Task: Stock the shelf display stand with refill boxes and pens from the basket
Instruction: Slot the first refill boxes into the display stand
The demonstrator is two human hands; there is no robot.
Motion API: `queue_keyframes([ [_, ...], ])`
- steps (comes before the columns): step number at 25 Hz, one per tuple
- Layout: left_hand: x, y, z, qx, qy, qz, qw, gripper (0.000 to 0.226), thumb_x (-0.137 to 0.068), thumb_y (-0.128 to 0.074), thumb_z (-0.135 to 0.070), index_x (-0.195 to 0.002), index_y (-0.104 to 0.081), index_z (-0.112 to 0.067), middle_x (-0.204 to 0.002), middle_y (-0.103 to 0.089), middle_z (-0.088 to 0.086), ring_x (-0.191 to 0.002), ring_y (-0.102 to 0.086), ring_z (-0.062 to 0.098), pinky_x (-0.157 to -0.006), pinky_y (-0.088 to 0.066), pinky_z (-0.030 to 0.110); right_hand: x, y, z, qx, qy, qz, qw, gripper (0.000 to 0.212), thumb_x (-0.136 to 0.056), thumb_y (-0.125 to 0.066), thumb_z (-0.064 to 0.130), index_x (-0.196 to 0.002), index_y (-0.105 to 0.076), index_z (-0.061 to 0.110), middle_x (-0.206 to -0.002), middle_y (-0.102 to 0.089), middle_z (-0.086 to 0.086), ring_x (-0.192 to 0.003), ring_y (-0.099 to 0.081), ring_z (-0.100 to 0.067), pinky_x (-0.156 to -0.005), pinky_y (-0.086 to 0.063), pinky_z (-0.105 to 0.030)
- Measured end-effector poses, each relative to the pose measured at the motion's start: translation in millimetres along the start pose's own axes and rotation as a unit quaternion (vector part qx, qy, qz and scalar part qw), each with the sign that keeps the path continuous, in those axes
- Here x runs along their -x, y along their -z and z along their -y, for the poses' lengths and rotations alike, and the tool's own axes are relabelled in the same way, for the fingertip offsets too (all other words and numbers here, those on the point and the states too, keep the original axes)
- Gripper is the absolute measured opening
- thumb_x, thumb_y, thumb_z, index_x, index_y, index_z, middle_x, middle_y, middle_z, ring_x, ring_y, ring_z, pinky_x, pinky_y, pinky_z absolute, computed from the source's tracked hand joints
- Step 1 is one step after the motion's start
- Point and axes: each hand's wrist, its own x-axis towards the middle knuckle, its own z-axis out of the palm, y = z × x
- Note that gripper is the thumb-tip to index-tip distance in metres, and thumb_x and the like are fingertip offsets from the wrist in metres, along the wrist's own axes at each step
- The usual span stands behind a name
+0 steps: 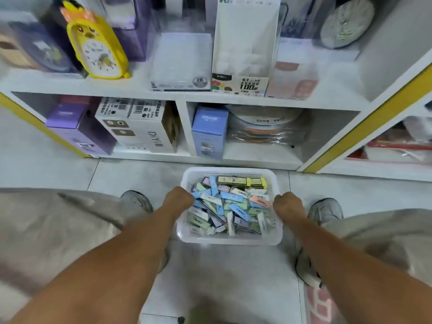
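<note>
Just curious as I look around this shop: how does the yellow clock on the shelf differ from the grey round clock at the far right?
The yellow clock is bright, arch-shaped like a chick, with a white dial and dark numerals. The grey clock is plain, round and dull, its markings too blurred to read. The yellow clock stands at the left, the grey one at the right. Both stand tilted back on the same white shelf.
</note>
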Motion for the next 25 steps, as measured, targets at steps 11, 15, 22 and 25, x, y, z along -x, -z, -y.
queue_keyframes([
  [11, -10.9, -57.4, -12.3, -0.313, -0.295, -0.059, 0.901, 0.067, -0.077, -0.072, -0.012, -0.136, -0.039, -0.009, -0.135, -0.043, 0.010, -0.126, -0.043, 0.030, -0.098, -0.044, 0.042, -0.8, -52.9, 13.0, 0.055, 0.128, -0.114, 0.984, 0.031, -0.091, -0.046, 0.003, -0.121, -0.052, 0.001, -0.118, -0.051, -0.016, -0.104, -0.053, -0.034, -0.082, -0.049, -0.044],
  [15, -18.7, -86.1, -48.0, -0.360, -0.386, 0.042, 0.848, 0.096, -0.075, -0.081, -0.025, -0.149, -0.023, -0.005, -0.148, -0.034, 0.015, -0.139, -0.032, 0.030, -0.113, -0.032, 0.041, 8.9, -77.6, 20.2, 0.079, 0.153, -0.072, 0.982, 0.046, -0.093, -0.045, 0.005, -0.139, -0.042, 0.003, -0.131, -0.049, -0.017, -0.113, -0.054, -0.033, -0.086, -0.051, -0.042],
  [22, -41.8, -106.8, -67.3, -0.417, -0.370, 0.058, 0.828, 0.109, -0.054, -0.089, -0.053, -0.138, -0.036, -0.009, -0.132, -0.036, 0.012, -0.126, -0.037, 0.031, -0.103, -0.038, 0.044, 8.6, -94.2, 11.9, -0.011, 0.215, -0.145, 0.966, 0.032, -0.082, -0.059, -0.009, -0.115, -0.062, -0.010, -0.109, -0.062, -0.027, -0.095, -0.061, -0.043, -0.077, -0.052, -0.045],
  [25, -45.0, -108.5, -64.1, -0.406, -0.343, 0.102, 0.841, 0.109, -0.054, -0.091, -0.048, -0.138, -0.032, -0.011, -0.135, -0.037, 0.016, -0.127, -0.038, 0.034, -0.103, -0.041, 0.045, 9.6, -92.5, 10.2, -0.059, 0.257, -0.184, 0.947, 0.023, -0.077, -0.065, -0.012, -0.100, -0.067, -0.010, -0.096, -0.066, -0.026, -0.082, -0.065, -0.043, -0.067, -0.057, -0.044],
])
